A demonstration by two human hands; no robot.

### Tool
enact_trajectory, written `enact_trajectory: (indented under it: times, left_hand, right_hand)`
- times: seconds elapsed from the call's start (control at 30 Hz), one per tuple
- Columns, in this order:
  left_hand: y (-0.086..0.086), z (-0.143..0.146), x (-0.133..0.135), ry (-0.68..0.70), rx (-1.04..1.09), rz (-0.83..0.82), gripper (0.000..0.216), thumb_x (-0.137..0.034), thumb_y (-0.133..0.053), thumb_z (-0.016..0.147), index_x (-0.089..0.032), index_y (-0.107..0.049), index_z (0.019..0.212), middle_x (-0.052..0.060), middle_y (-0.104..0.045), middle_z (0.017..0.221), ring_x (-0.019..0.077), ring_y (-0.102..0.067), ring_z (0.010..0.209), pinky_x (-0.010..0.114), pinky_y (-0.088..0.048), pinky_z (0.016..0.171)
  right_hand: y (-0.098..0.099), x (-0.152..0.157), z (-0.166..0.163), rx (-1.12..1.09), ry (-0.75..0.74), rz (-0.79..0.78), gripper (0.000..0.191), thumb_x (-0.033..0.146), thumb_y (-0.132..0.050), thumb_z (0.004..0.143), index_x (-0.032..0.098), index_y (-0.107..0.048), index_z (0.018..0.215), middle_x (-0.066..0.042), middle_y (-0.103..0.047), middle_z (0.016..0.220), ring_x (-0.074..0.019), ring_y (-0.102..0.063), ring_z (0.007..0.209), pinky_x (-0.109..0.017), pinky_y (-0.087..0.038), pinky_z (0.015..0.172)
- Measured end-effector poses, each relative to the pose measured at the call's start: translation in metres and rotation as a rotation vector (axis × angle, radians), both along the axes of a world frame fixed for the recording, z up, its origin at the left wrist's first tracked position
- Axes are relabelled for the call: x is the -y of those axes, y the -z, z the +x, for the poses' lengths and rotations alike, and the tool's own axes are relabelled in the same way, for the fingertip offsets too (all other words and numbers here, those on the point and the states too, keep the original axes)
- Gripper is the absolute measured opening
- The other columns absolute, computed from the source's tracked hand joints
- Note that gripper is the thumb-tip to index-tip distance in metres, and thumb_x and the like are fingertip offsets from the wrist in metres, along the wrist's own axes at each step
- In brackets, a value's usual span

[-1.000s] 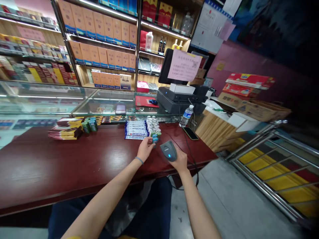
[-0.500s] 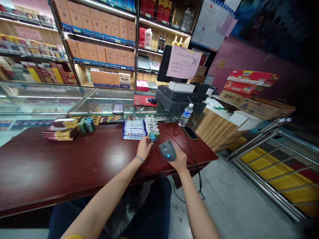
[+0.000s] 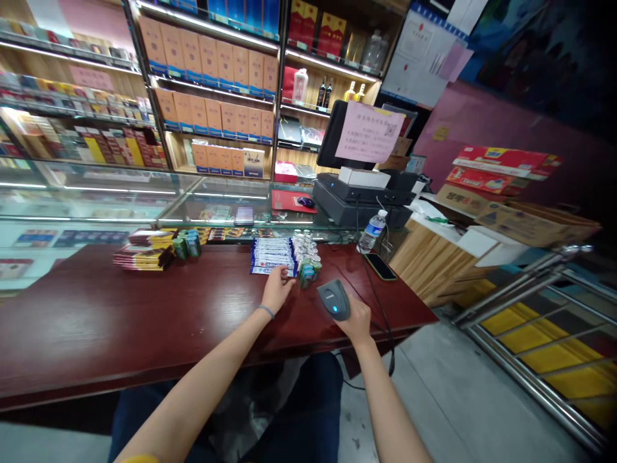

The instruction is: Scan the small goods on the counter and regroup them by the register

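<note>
My left hand point(image 3: 276, 289) rests on the dark red table point(image 3: 144, 315), its fingertips pressed together on the near edge of a row of blue-and-white packets point(image 3: 271, 254). Just right of the fingers stands a cluster of small clear bottles with green labels point(image 3: 308, 258). My right hand point(image 3: 357, 321) is wrapped round a grey barcode scanner point(image 3: 332, 299) with a blue light on its head, held above the table's right end and pointed toward the bottles. The scanner's black cable hangs off the table edge.
A water bottle point(image 3: 373, 231) and a dark phone point(image 3: 380, 265) lie at the table's far right. Red-and-yellow flat packs point(image 3: 143, 252) and small green cans point(image 3: 187, 244) sit at the back left. Behind are a glass counter point(image 3: 120, 199), a till point(image 3: 359, 193) and a metal railing point(image 3: 530, 302).
My left hand has left the small bottles and shifted a little left onto the blue-and-white packets. The scanner hand has stayed in about the same place.
</note>
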State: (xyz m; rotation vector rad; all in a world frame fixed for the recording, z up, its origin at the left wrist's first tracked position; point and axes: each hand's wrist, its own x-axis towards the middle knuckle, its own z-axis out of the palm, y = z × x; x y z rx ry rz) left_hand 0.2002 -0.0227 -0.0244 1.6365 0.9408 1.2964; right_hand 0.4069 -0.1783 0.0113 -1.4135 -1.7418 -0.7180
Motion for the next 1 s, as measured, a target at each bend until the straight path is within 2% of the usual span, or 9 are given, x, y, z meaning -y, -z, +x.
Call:
enact_trajectory:
  times: [0.1,0.2,0.37,0.5,0.67,0.77,0.9,1.0]
  left_hand:
    - [-0.01,-0.05,-0.02,-0.135,-0.01,0.059,0.035,-0.018,-0.068,0.077,-0.017,-0.057,0.11,0.007,-0.058,0.1,0.0178,-0.06,0.087,0.033,-0.053,0.078]
    - [-0.015,-0.113,-0.042,-0.307,-0.041,0.125,0.033,-0.023,-0.067,0.08,-0.017,-0.057,0.11,0.007,-0.058,0.099,0.0178,-0.06,0.085,0.034,-0.053,0.079]
    - [-0.009,-0.215,-0.071,-0.539,-0.113,0.103,0.032,-0.026,-0.065,0.08,-0.015,-0.058,0.11,0.007,-0.059,0.094,0.0186,-0.061,0.083,0.04,-0.053,0.085]
    - [-0.004,-0.268,-0.09,-0.601,-0.149,0.068,0.04,-0.021,-0.065,0.079,-0.013,-0.057,0.118,0.009,-0.06,0.1,0.0191,-0.063,0.084,0.041,-0.055,0.086]
    - [-0.013,-0.292,-0.111,-0.562,-0.29,0.15,0.056,-0.016,-0.062,0.079,-0.016,-0.052,0.134,0.014,-0.054,0.122,0.0197,-0.064,0.091,0.042,-0.054,0.093]
    - [-0.02,-0.294,-0.123,-0.532,-0.363,0.189,0.061,-0.014,-0.058,0.081,-0.019,-0.046,0.141,0.015,-0.046,0.138,0.0237,-0.062,0.108,0.042,-0.052,0.1]
    - [-0.022,-0.291,-0.134,-0.557,-0.462,0.179,0.067,-0.01,-0.06,0.077,-0.021,-0.045,0.142,0.014,-0.037,0.15,0.0307,-0.039,0.139,0.046,-0.037,0.114]
    - [-0.019,-0.287,-0.137,-0.551,-0.438,0.147,0.068,-0.009,-0.063,0.074,-0.021,-0.047,0.139,0.016,-0.037,0.15,0.0342,-0.036,0.141,0.051,-0.034,0.114]
  right_hand:
    - [0.0,-0.008,-0.015,0.01,-0.031,0.039,0.035,0.03,-0.059,0.082,0.014,-0.059,0.113,-0.009,-0.071,0.083,-0.0219,-0.069,0.07,-0.031,-0.055,0.064]
    - [0.0,-0.019,-0.034,0.016,-0.069,0.068,0.034,0.029,-0.06,0.083,0.014,-0.059,0.113,-0.009,-0.071,0.085,-0.0218,-0.069,0.073,-0.032,-0.056,0.067]
    - [0.003,-0.042,-0.07,0.046,-0.152,0.079,0.033,0.029,-0.058,0.084,0.012,-0.059,0.112,-0.009,-0.071,0.084,-0.0213,-0.068,0.071,-0.031,-0.055,0.065]
    - [0.011,-0.061,-0.096,0.054,-0.188,0.1,0.032,0.028,-0.056,0.085,0.012,-0.059,0.113,-0.01,-0.071,0.086,-0.0206,-0.068,0.072,-0.03,-0.054,0.065]
    - [0.02,-0.075,-0.112,0.075,-0.238,0.093,0.034,0.029,-0.053,0.086,0.011,-0.058,0.115,-0.011,-0.071,0.087,-0.0216,-0.069,0.076,-0.031,-0.055,0.068]
    - [0.02,-0.076,-0.112,0.092,-0.247,0.102,0.033,0.028,-0.052,0.086,0.012,-0.058,0.114,-0.01,-0.071,0.086,-0.0216,-0.069,0.075,-0.031,-0.055,0.069]
    - [0.018,-0.074,-0.112,0.105,-0.253,0.092,0.033,0.026,-0.052,0.085,0.012,-0.057,0.114,-0.01,-0.071,0.086,-0.0217,-0.069,0.074,-0.031,-0.055,0.066]
    - [0.019,-0.075,-0.112,0.111,-0.257,0.091,0.035,0.027,-0.051,0.085,0.012,-0.057,0.116,-0.011,-0.071,0.087,-0.0229,-0.07,0.074,-0.033,-0.056,0.066]
